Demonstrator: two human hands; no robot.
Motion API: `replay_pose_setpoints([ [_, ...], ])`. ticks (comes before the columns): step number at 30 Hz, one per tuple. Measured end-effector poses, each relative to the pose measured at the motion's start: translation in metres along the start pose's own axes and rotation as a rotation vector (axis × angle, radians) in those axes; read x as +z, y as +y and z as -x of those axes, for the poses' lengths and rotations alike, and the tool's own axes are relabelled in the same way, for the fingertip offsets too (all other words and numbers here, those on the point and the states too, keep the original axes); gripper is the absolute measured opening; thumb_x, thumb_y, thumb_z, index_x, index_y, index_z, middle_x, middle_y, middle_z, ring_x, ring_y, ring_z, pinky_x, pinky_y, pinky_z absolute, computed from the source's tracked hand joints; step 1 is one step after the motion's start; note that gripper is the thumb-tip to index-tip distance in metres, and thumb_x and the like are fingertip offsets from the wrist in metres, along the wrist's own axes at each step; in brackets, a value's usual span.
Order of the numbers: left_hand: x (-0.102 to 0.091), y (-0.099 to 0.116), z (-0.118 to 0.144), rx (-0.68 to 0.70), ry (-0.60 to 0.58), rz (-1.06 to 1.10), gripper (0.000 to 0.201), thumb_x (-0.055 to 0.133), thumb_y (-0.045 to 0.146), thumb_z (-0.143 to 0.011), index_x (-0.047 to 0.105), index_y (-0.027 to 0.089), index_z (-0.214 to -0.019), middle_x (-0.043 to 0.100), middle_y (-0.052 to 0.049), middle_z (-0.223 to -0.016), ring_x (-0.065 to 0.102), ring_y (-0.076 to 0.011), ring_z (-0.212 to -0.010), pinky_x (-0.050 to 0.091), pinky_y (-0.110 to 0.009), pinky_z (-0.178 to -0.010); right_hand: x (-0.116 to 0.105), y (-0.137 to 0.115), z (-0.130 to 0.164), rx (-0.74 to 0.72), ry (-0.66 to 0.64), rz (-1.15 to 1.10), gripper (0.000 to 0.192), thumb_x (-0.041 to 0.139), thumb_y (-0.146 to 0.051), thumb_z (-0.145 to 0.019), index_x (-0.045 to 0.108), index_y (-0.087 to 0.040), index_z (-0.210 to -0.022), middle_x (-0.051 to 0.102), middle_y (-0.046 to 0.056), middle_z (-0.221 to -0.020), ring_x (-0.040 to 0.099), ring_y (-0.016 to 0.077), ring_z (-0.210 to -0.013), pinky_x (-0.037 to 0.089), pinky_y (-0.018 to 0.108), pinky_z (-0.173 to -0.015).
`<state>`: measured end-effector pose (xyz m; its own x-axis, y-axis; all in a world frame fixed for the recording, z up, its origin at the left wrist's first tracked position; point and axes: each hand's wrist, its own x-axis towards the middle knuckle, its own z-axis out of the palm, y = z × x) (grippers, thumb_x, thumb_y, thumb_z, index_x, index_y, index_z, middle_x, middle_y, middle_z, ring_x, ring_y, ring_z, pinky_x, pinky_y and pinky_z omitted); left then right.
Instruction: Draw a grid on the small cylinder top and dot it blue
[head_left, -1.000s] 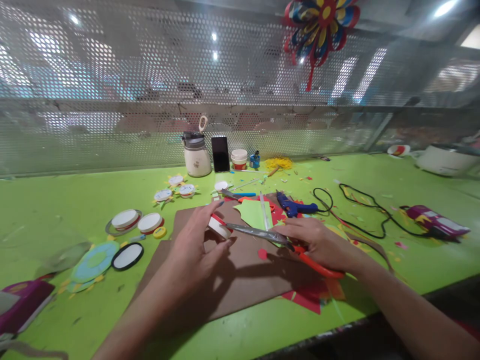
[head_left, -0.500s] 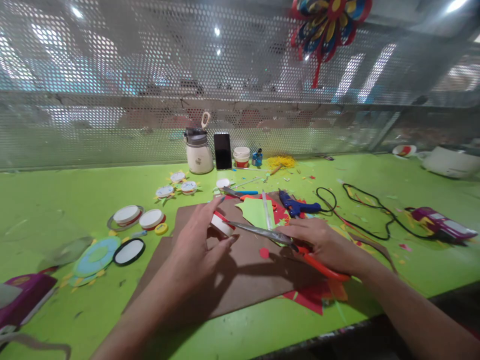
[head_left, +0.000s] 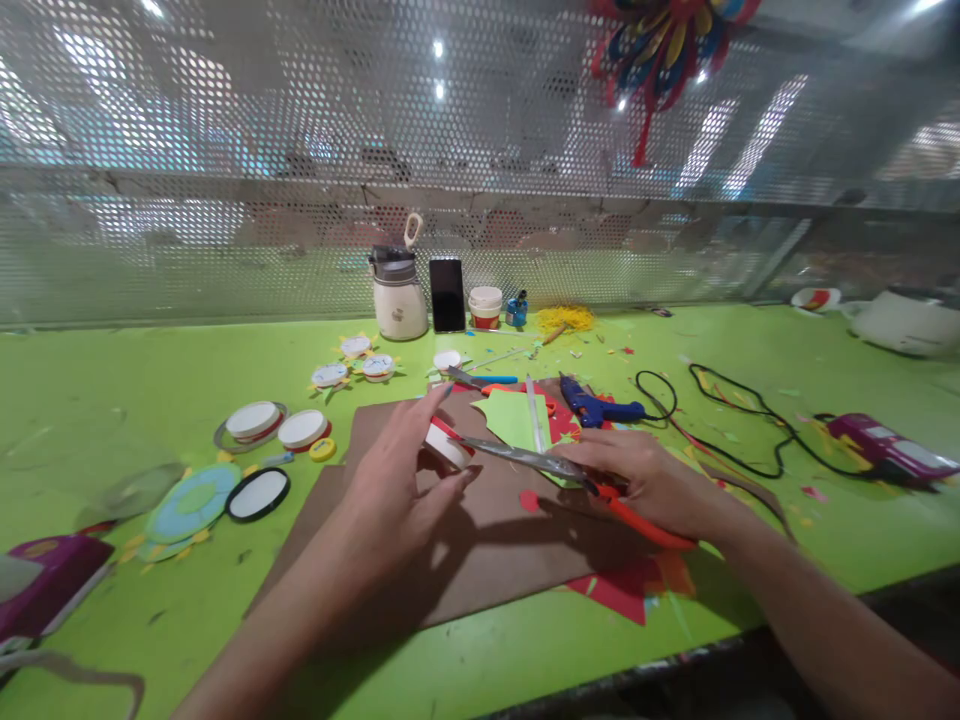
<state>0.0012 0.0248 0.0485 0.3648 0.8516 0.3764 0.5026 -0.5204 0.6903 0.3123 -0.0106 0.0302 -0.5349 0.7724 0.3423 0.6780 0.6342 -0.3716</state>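
- The left hand (head_left: 397, 490) pinches a small white and red lid (head_left: 446, 445) between thumb and fingers, just above a brown sheet of card (head_left: 480, 560).
- The right hand (head_left: 652, 480) grips the orange handles of a pair of scissors (head_left: 540, 462); the blades are shut and point left, their tip just beside the lid.
- The card lies on a green table (head_left: 112, 400).
- Behind the scissors lie a green paper piece (head_left: 510, 420) and a blue glue gun (head_left: 596, 405).
- More round lids (head_left: 277, 428) lie to the left.
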Motion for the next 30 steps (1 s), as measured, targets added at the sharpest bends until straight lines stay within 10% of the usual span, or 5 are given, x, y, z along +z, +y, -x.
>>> replay_pose_setpoints([
  [30,0.0064,0.0044,0.0062,-0.055,0.065,0.018,0.071,0.071,0.038,-0.097,0.048,0.031,-0.163,0.070,-0.006,-0.123,0.071,-0.0265,-0.112,0.060,-0.042,-0.103,-0.0092,-0.0071,0.0011,0.032,-0.023,0.023,0.035,0.072,-0.012,-0.098,0.077,-0.021,-0.131,0.080,0.008,-0.102,0.075,0.0222,-0.089,0.055,0.030,-0.077],
])
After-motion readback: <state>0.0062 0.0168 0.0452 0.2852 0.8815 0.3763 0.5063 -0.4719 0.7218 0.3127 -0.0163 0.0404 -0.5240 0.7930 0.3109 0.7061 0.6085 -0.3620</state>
